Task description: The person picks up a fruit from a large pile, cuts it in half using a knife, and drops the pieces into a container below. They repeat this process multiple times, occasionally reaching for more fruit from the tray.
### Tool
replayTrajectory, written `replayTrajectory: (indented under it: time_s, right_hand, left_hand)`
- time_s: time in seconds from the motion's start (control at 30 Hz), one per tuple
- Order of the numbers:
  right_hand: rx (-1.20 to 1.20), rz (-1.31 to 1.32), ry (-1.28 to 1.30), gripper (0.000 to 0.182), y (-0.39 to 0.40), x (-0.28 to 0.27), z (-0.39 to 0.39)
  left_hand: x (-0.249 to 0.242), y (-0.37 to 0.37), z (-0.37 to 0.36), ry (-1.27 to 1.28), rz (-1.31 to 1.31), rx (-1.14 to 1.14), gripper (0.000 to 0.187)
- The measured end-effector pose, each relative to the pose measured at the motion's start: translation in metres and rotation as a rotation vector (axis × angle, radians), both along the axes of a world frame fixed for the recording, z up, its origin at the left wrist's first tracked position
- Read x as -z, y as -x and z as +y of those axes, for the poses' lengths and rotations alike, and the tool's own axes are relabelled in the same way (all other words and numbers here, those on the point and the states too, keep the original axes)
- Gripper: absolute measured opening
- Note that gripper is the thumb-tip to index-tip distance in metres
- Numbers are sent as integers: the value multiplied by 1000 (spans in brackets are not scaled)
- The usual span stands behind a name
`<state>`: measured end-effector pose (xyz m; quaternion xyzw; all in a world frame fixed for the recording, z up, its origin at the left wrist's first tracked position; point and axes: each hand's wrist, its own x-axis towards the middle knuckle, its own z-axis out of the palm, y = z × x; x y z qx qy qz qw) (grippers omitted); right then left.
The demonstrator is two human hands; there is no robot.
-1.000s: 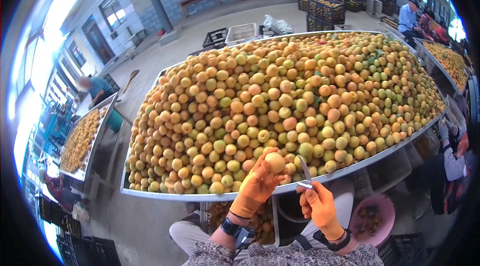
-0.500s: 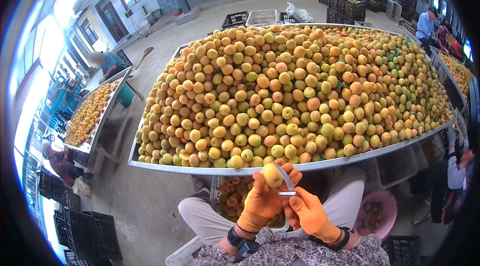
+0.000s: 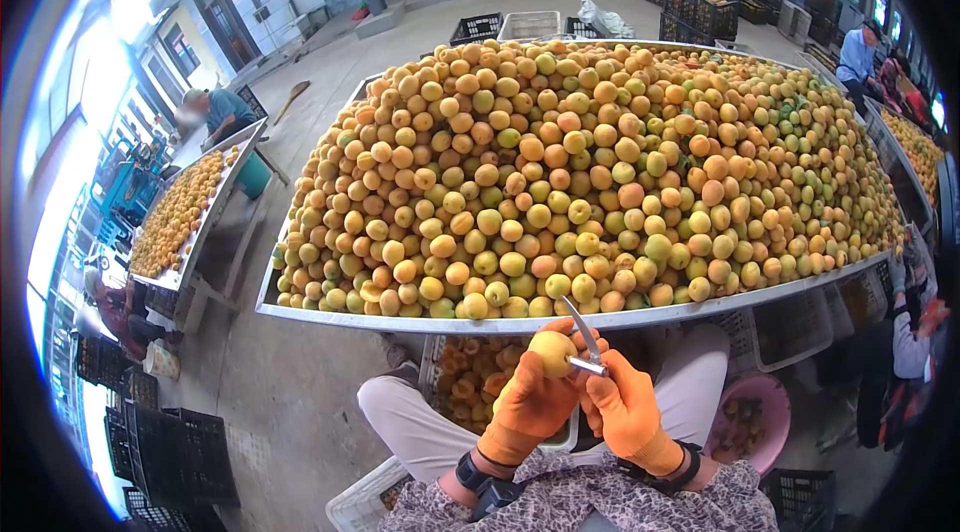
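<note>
Holding one round yellow fruit [image 3: 550,354] in the left hand [image 3: 526,407], just off the near rim of the tabletop [image 3: 480,324], around the middle. Probably light and fairly firm, yet easy to bruise and perhaps slippery if juice wets the orange gloves. Best taken around the widest part, with fingers spread and no hard squeeze. Cupped from below and behind in a partly closed left hand, with much of the upper surface bare and some fingers hidden behind.

Just to the right of that, gripping a small knife [image 3: 581,326] in a nearly closed right hand [image 3: 628,412], with the handle mostly out of sight. Blade tilted up, toward the far left; short metal piece [image 3: 587,366] crosswise, aimed at the fruit, too close to tell touching from almost touching. Likely stiff, thin and sharp, so best held well back from the edge.

Beyond, a broad heap of similar fruit [image 3: 520,182], likely to roll if pulled from low down; safer to lift from the top. Below the near rim, a crate of darker orange fruit [image 3: 465,382]; farther right, a pink basin [image 3: 782,417]. Off to the left, a person in a blue-green top [image 3: 230,115] beside another fruit-laden surface.
</note>
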<state>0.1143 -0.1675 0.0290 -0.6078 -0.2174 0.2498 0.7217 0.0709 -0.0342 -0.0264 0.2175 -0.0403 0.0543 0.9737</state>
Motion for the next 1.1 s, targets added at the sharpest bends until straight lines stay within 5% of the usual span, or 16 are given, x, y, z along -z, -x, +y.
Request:
replayTrajectory:
  time_s: [0.17,0.37,0.8,0.87,0.97,1.03,1.1]
  right_hand:
    - [6,-17,77,28,1,9,-4]
    - [-3,-225,168,26,0,13,-2]
    - [130,-232,174,35,1,33,-12]
    - [444,-667,263,32,6,39,-9]
    - [281,-281,302,34,-5,38,-24]
    - [396,-371,215,31,-13,54,-25]
    - [513,-702,185,33,-28,72,-27]
  left_hand:
    - [-8,2,-1,-33,8,2,71]
    - [-5,5,1,-106,-17,-41,65]
    - [-10,-8,-18,-236,-19,-50,60]
    - [-5,-12,-26,-329,33,-55,53]
    - [3,-28,-44,-299,41,-102,54]
    - [-24,-37,-61,-195,147,-73,23]
    - [-21,-46,-62,-344,76,-14,24]
